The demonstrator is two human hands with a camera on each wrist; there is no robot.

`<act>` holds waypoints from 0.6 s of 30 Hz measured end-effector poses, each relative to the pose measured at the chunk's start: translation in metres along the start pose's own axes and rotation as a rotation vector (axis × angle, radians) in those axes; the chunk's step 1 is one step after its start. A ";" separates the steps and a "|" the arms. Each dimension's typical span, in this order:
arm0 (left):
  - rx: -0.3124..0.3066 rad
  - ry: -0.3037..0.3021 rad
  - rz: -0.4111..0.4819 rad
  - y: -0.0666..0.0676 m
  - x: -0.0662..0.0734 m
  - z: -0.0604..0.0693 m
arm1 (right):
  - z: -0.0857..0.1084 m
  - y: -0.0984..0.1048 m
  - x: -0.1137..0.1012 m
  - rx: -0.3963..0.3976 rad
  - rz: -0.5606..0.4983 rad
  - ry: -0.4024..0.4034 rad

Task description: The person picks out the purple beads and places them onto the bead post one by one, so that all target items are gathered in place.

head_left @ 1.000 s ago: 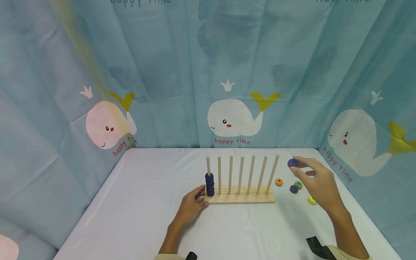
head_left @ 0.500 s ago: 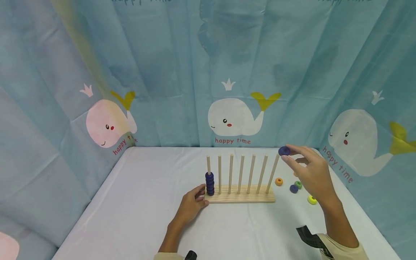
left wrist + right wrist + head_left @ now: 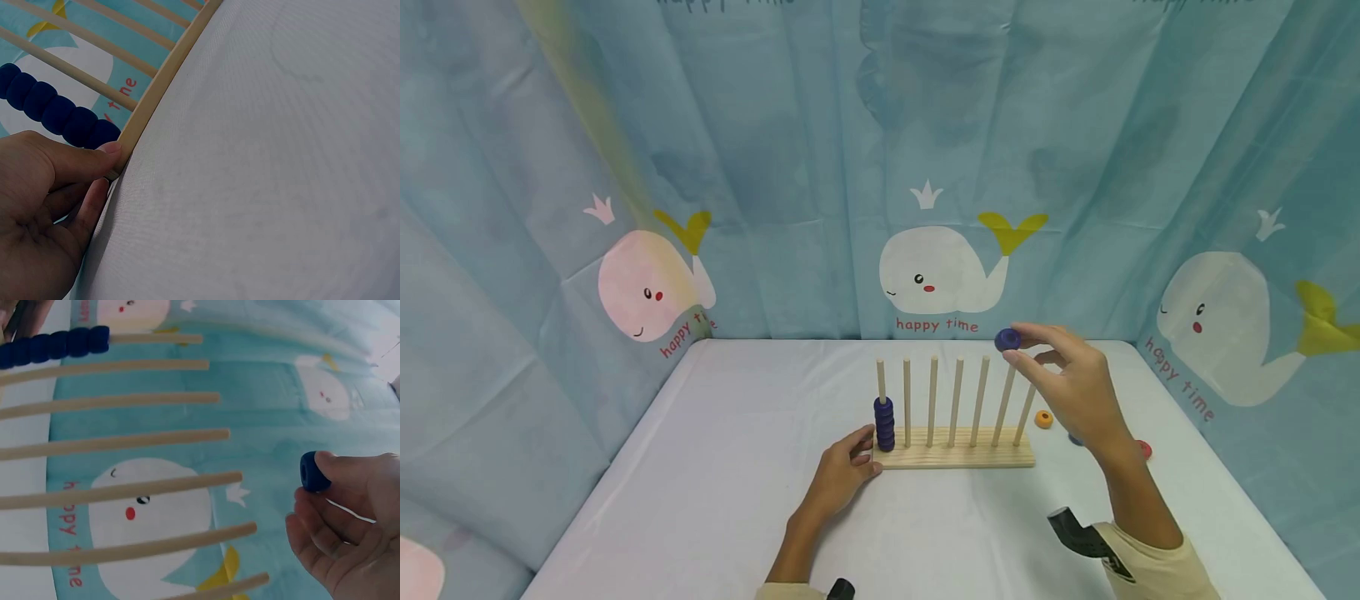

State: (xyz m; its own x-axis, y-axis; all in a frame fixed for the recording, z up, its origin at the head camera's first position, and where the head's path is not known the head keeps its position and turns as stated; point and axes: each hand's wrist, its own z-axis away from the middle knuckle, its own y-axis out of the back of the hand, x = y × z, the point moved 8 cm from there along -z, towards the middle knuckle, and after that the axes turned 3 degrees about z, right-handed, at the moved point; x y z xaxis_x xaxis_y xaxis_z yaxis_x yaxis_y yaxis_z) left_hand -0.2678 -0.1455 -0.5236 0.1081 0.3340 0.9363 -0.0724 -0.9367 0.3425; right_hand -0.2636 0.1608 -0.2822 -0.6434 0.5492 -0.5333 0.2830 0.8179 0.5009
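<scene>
A wooden peg rack [image 3: 955, 458] with a row of upright pegs stands on the white table. Several dark blue beads [image 3: 884, 425] are stacked on its leftmost peg, the top of which stays bare. My left hand [image 3: 841, 473] grips the left end of the base; in the left wrist view the thumb [image 3: 94, 161] lies on the wood with fingers beneath. My right hand [image 3: 1075, 383] pinches one blue bead [image 3: 1007, 339] between thumb and fingertips, above the pegs toward the right end. In the right wrist view that held bead [image 3: 314, 472] is apart from the peg tips, its hole visible.
Right of the rack lie loose beads: an orange bead [image 3: 1043, 419], a red bead [image 3: 1143, 449] and a blue bead [image 3: 1076, 439] partly hidden by my right hand. A blue whale-print curtain [image 3: 790, 275] hangs behind the table [image 3: 737, 433].
My right hand has carried the blue bead left and upward, from beside the rack to above its right-hand pegs. A red bead has come into view. The left hand stays at the base.
</scene>
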 end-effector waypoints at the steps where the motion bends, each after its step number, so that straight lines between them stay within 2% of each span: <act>1: 0.000 -0.002 -0.001 0.000 0.000 0.000 | -0.001 -0.003 -0.001 -0.007 -0.010 0.001; 9: 0.003 0.008 0.008 0.001 0.000 -0.002 | -0.005 -0.025 -0.008 -0.048 -0.068 0.053; 18: 0.002 0.012 0.008 0.001 -0.001 -0.001 | -0.008 -0.049 -0.019 -0.085 -0.052 0.079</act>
State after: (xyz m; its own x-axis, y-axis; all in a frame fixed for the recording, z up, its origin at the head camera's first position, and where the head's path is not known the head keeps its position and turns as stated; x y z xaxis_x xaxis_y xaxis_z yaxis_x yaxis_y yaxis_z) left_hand -0.2685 -0.1465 -0.5244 0.0959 0.3275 0.9400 -0.0716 -0.9396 0.3347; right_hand -0.2713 0.1088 -0.2908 -0.7104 0.4885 -0.5067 0.1885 0.8257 0.5317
